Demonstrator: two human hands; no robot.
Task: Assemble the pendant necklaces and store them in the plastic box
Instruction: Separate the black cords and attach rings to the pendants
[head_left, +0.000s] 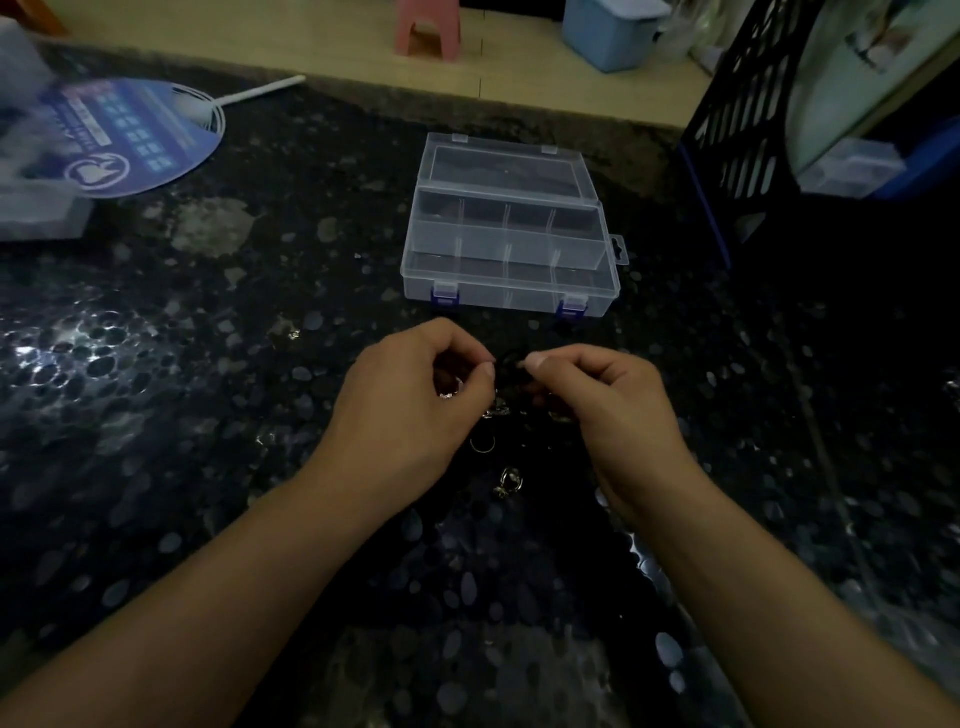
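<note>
Both hands pinch thin black cord (511, 359) between thumb and forefinger: left hand (410, 400), right hand (605, 410). Cord limp, light; small silver metal pendants (506, 482) slippery, grip by loop.

Dim room, dark speckled table (208, 364).
Pale floor (337, 47) beyond; pink stool (428, 26), blue bin (608, 31), black crate (748, 130) at right.
</note>
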